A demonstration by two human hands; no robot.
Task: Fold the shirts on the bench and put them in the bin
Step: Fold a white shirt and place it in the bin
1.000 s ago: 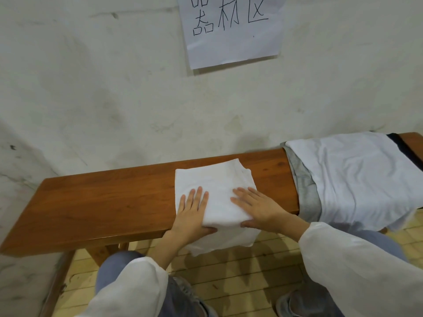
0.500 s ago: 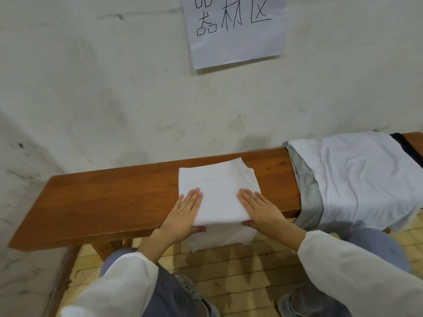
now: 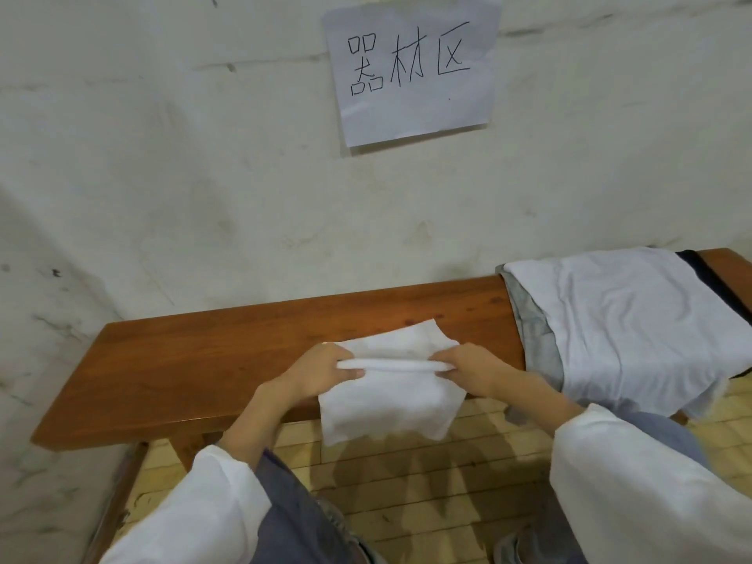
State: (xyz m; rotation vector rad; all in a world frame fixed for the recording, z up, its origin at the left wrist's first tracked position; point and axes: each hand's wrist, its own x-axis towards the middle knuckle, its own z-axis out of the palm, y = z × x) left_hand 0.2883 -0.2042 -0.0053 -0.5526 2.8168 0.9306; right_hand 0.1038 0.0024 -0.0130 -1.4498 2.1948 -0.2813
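Bench (image 3: 183,360): stood against a pale wall (image 3: 162,156).
Shirt (image 3: 386,405): white, folded, lay over the bench's near edge.
Left hand (image 3: 321,370): gripped the fold's 9 o'clock end.
Right hand (image 3: 472,370): gripped its 3 o'clock end.
Pile (image 3: 630,319): more shirts lay at 2 o'clock.

The bench (image 3: 183,360) is red-brown wood, smooth, with a soft shine. The folded shirt (image 3: 390,405) and the pile (image 3: 630,319) at its right end are matt, creased cloth. The wall (image 3: 162,177) is rough and stained; its sheet (image 3: 411,116) is paper.
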